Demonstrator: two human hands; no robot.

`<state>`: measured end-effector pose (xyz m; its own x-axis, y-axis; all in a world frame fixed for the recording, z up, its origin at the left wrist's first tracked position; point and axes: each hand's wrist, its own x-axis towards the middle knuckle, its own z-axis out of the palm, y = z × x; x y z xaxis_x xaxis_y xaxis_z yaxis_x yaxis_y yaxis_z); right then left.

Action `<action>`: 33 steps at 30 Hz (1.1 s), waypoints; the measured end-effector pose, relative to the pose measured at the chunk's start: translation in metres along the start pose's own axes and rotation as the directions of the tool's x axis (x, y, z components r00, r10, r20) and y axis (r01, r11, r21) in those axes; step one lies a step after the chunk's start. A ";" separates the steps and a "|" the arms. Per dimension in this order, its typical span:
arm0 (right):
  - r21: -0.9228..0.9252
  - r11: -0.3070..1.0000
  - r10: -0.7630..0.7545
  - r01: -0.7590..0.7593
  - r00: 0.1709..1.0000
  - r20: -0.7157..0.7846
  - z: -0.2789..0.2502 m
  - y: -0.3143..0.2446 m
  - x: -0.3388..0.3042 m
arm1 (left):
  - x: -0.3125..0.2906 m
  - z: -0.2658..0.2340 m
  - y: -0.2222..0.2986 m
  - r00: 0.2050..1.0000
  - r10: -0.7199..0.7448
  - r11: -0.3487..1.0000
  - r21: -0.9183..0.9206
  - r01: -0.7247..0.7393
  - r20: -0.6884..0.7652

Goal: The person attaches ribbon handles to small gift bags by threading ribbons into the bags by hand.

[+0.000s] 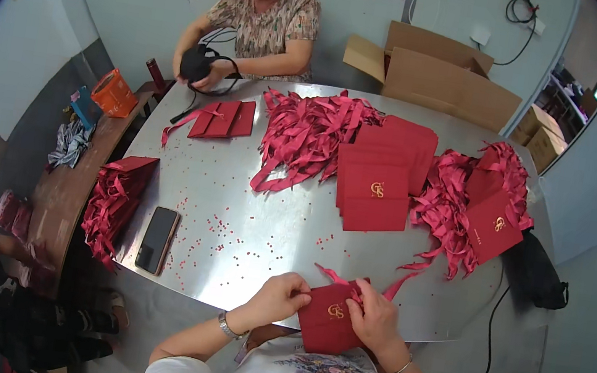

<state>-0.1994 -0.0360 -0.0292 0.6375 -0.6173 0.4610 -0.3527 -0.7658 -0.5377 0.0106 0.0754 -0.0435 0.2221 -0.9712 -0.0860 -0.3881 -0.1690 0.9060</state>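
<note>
Close to my body, at the table's near edge, I hold a small flat red gift bag with a gold emblem on its front. My left hand pinches its upper left edge between thumb and fingers. The upper right part is in the grip of my right hand, whose fingers also press on a red ribbon. Ribbon ends stick out above the bag's top edge. What the fingertips do behind the bag is hidden.
On the metal table lie a red ribbon heap, stacked red bags, ribboned bags, a phone and red paper dots. Across, a person handles a black object. A cardboard box stands behind.
</note>
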 end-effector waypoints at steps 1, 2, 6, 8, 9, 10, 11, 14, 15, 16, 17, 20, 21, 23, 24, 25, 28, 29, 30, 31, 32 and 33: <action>0.002 1.000 0.007 -0.007 1.000 0.000 -0.007 0.000 -0.003 | -0.001 0.004 -0.010 0.999 0.019 0.999 -0.040 -0.021 -0.045; -0.081 0.996 -0.042 0.045 0.998 0.046 -0.016 0.002 -0.005 | -0.003 0.004 -0.006 0.999 0.020 0.999 -0.037 -0.022 -0.038; -0.255 0.965 -0.039 0.055 0.997 0.069 -0.042 0.018 -0.012 | 0.013 0.006 -0.015 0.978 -0.111 0.980 -0.181 0.079 -0.177; -0.186 0.975 0.136 -0.122 0.989 0.063 -0.049 0.029 -0.013 | 0.025 0.000 -0.015 0.959 -0.241 0.923 -0.340 0.180 -0.148; -0.165 0.967 0.208 -0.197 0.977 0.051 -0.055 0.032 -0.012 | 0.028 0.003 -0.024 0.951 -0.248 0.907 -0.390 0.162 -0.183; -0.130 0.964 0.241 -0.233 0.969 0.050 -0.060 0.035 -0.012 | 0.031 0.003 -0.025 0.935 -0.266 0.900 -0.408 0.154 -0.233; -0.099 0.956 0.281 -0.275 0.958 0.051 -0.065 0.038 -0.014 | 0.032 0.000 -0.024 0.928 -0.313 0.886 -0.413 0.209 -0.202; 0.143 0.858 0.486 -0.493 0.870 0.087 -0.079 0.036 -0.020 | 0.033 -0.007 -0.007 0.946 -0.218 0.941 -0.308 0.139 -0.239; 0.352 0.772 0.511 -0.530 0.846 0.153 -0.084 0.040 -0.017 | 0.039 -0.008 -0.005 0.943 -0.239 0.946 -0.273 0.173 -0.233; 0.542 0.642 0.518 -0.543 0.828 0.216 -0.088 0.042 -0.018 | 0.043 -0.008 -0.005 0.938 -0.257 0.951 -0.236 0.202 -0.233; 0.596 0.554 0.527 -0.581 0.799 0.290 -0.096 0.041 -0.021 | 0.043 -0.008 -0.010 0.935 -0.267 0.954 -0.200 0.223 -0.233; 0.762 0.472 0.447 -0.443 0.866 0.226 -0.110 0.039 -0.031 | 0.045 -0.004 -0.014 0.938 -0.269 0.946 -0.245 0.214 -0.220; 0.760 0.468 0.450 -0.451 0.862 0.234 -0.112 0.038 -0.033 | 0.043 -0.003 -0.008 0.934 -0.289 0.943 -0.228 0.241 -0.209; 0.858 0.414 0.287 -0.303 0.938 0.193 -0.114 0.034 -0.032 | 0.040 -0.001 -0.004 0.930 -0.312 0.933 -0.247 0.261 -0.193; 0.858 0.409 0.286 -0.311 0.937 0.203 -0.115 0.028 -0.030 | 0.038 -0.001 -0.002 0.928 -0.326 0.925 -0.265 0.274 -0.179; 0.866 0.390 0.285 -0.314 0.935 0.211 -0.115 0.019 -0.025 | 0.036 -0.001 0.001 0.924 -0.335 0.921 -0.268 0.282 -0.182; 0.833 0.474 0.242 -0.285 0.952 0.188 -0.107 0.011 -0.022 | 0.034 0.000 0.003 0.916 -0.385 0.892 -0.299 0.340 -0.109; 0.787 0.570 0.186 -0.236 0.970 0.156 -0.103 0.009 -0.020 | 0.032 0.001 0.000 0.938 -0.330 0.913 -0.287 0.289 -0.105; 0.500 0.852 0.136 -0.157 0.988 0.078 -0.100 -0.002 -0.009 | 0.032 0.003 -0.005 0.957 -0.273 0.932 -0.272 0.238 -0.098; 0.506 0.847 0.135 -0.162 0.987 0.090 -0.090 -0.012 0.002 | 0.033 0.005 -0.010 0.966 -0.242 0.941 -0.265 0.210 -0.091; 0.433 0.900 0.026 -0.041 0.999 0.041 -0.078 -0.020 0.017 | 0.033 0.005 -0.010 0.962 -0.255 0.937 -0.271 0.221 -0.094; 0.351 0.933 -0.090 0.084 0.996 0.000 -0.067 -0.025 0.027 | 0.034 0.006 -0.007 0.967 -0.243 0.942 -0.258 0.216 -0.078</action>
<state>-0.2189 -0.0455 0.0437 0.6667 -0.5458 0.5075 -0.0351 -0.7032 -0.7101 0.0153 0.0425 -0.0559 0.3791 -0.8848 -0.2710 -0.0863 -0.3254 0.9416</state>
